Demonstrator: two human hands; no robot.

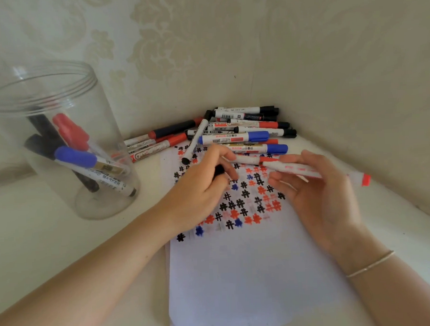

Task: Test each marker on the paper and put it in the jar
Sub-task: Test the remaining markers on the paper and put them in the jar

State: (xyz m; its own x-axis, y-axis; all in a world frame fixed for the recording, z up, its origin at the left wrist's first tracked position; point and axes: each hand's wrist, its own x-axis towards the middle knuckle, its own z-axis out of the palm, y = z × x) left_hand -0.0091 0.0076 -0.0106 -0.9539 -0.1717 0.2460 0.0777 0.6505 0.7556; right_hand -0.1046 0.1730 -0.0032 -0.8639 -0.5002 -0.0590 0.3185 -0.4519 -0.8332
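A white sheet of paper (252, 273) lies on the table, its upper half covered with black, red and blue hash marks. My right hand (320, 199) holds a white marker with a red end (309, 170) level above the marks. My left hand (205, 185) rests on the paper with its fingers curled round a small black object (219, 170); what it is cannot be told. A clear plastic jar (41, 97) stands at the left with several markers (76, 155) inside. A pile of loose markers (234, 132) lies beyond the paper in the corner.
Patterned walls close in behind and to the right, meeting just past the marker pile. The table's right edge (411, 212) runs diagonally past my right hand. Bare white table surface (64, 245) stretches in front of the jar.
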